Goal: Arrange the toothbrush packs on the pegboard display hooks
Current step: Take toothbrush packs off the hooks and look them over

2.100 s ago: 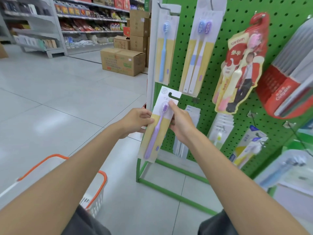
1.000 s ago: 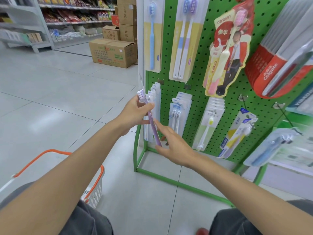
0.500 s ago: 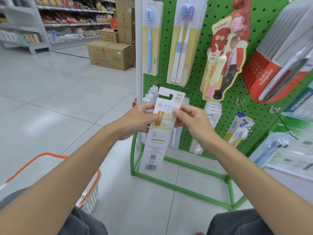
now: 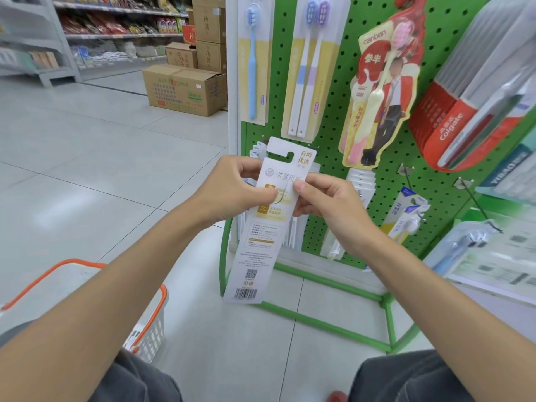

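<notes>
Green pegboard [image 4: 333, 117] fills the right half of the head view, on a green tube frame standing on pale floor tiles. One white pack [image 4: 255, 236] is held in front of the board's lower row, upright and tilted slightly. Its printed back faces the camera, with the hang slot on top and the barcode at the bottom. The left hand [image 4: 229, 192] pinches its left edge between thumb and curled fingers. The right hand [image 4: 327, 204] pinches the right edge between thumb and forefinger, its other fingers curled behind. The pack and both hands hide most of the white packs hanging low on the board, so these cannot be counted.

On the upper row hang one blue-brush pack [image 4: 255, 59], one twin pack [image 4: 311, 65] with two brushes, one red pack [image 4: 383, 91], and a thick Colgate stack [image 4: 461, 117] too tight to count. More packs hang at lower right.

One white basket [image 4: 155, 311] with an orange rim sits at lower left, beside the person's knee. Across the aisle stand four brown cartons [image 4: 185, 88], one large in front, before stocked shelves [image 4: 116, 21].
</notes>
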Available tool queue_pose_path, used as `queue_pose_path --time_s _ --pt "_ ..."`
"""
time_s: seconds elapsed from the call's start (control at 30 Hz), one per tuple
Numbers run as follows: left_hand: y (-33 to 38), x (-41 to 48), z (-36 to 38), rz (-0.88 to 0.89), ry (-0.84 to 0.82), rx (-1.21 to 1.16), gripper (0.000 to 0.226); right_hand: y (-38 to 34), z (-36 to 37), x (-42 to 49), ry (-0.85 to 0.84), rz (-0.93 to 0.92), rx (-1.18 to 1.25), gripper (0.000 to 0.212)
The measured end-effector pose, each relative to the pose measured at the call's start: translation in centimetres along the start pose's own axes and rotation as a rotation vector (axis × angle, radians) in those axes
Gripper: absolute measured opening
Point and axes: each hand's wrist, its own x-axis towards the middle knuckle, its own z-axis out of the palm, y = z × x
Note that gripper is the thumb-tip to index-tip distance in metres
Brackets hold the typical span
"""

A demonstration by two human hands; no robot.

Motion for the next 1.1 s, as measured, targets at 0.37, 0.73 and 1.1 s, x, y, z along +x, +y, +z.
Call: queue_pose_path --time_s 0.37,0.73,1.1 --pt "0.0 -0.2 0.0 0.017 0.010 0.123 0.033 0.7 0.4 0.0 0.016 0.053 0.028 0.019" --pt "-2.8 0.5 -1.9 -0.426 -0.336 -0.106 0.080 0.8 0.4 0.3 0.076 0.099 0.198 0.013" --pt "-6.0 0.0 -1.3 -0.770 -0.455 0.030 0.084 -0.6 0.0 0.2 0.161 0.272 0.615 0.053"
